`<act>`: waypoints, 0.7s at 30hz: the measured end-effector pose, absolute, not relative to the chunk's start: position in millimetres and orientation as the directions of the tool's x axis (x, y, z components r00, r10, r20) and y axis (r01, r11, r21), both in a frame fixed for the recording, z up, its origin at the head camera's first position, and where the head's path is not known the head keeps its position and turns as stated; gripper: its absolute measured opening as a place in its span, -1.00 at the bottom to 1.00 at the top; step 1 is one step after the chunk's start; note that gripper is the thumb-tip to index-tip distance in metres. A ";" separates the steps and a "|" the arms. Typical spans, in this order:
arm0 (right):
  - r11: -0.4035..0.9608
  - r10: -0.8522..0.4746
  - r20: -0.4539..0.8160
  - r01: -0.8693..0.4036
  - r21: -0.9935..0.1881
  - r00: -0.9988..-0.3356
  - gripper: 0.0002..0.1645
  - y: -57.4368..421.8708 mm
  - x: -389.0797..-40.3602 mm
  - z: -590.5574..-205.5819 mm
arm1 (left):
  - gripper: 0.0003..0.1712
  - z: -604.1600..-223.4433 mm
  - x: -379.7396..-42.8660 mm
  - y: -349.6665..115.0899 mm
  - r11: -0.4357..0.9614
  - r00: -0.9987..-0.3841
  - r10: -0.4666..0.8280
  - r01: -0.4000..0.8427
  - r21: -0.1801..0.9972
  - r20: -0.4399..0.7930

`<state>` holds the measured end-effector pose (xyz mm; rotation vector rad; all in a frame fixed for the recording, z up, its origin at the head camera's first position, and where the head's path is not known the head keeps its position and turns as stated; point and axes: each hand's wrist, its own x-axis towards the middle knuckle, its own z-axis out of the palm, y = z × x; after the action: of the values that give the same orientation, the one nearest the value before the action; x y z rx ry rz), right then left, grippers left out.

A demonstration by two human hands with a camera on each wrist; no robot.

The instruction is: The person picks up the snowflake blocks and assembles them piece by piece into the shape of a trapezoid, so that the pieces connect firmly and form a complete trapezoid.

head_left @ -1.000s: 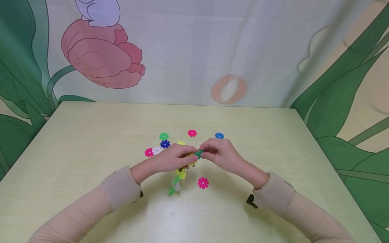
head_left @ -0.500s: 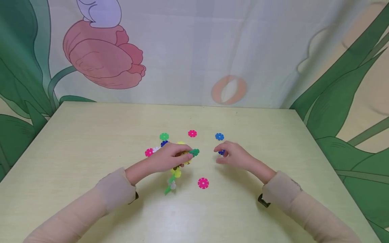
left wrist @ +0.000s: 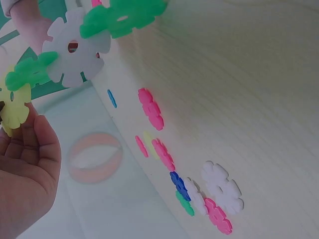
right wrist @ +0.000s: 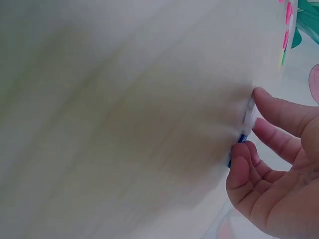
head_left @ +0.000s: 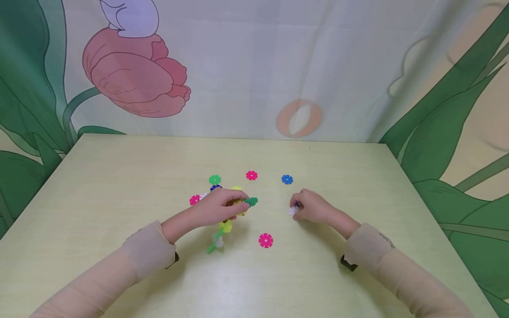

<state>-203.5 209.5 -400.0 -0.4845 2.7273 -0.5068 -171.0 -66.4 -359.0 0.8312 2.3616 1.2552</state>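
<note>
My left hand (head_left: 208, 207) grips a chain of interlocked plastic snowflake discs (head_left: 225, 226) above the table. A dark green disc (head_left: 252, 202) sticks out past its thumb and fingertips. Below the hand the chain trails down through yellow, green and white pieces; the left wrist view shows its white disc (left wrist: 57, 52) slotted between green ones. To the right, my right hand (head_left: 315, 208) is down at the tabletop, its thumb and fingers pinching a white snowflake disc (head_left: 292, 211). A dark blue disc (right wrist: 242, 138) lies against that one, partly hidden by the fingers.
Loose discs lie around the hands: a green one (head_left: 214, 179), a pink one (head_left: 252, 175) and a blue one (head_left: 287, 179) at the back, another pink disc (head_left: 265, 240) in front. More discs, including a pink one (head_left: 195, 200), lie partly behind the left hand.
My right hand has let go of the dark green disc, moved right and closed on the white disc. My left hand has shifted slightly left with the chain.
</note>
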 end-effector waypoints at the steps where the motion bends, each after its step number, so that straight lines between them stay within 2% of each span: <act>1: 0.882 -0.376 -0.254 -0.259 -0.394 -0.891 -0.74 209.9 -203.7 -400.4 | -0.88 -358.9 -171.0 -66.5 0.439 -0.771 0.636 0.335 0.834 -0.025; 4: 0.879 -0.365 -0.265 -0.237 -0.414 -0.893 -0.80 210.7 -202.8 -400.4 | -0.87 -358.7 -171.2 -66.5 0.440 -0.768 0.639 0.338 0.832 -0.026; 9: 0.821 -0.366 -0.270 -0.172 -0.544 -0.891 -0.88 209.5 -197.7 -391.7 | -0.85 -357.7 -170.7 -65.5 0.441 -0.767 0.641 0.345 0.829 -0.022; 17: 0.579 -0.471 -0.141 -0.185 -0.794 -0.871 -0.87 199.5 -189.2 -355.8 | -0.83 -357.0 -171.3 -60.4 0.446 -0.761 0.648 0.392 0.805 0.011; 21: 0.485 -0.497 -0.129 -0.151 -0.861 -0.858 -0.84 190.0 -183.6 -340.8 | -0.82 -355.6 -171.1 -58.1 0.441 -0.756 0.654 0.412 0.798 0.030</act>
<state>-183.6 190.0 -340.8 -0.5428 2.3736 -1.3235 -171.1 -58.1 -355.6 0.9187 2.4128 1.2178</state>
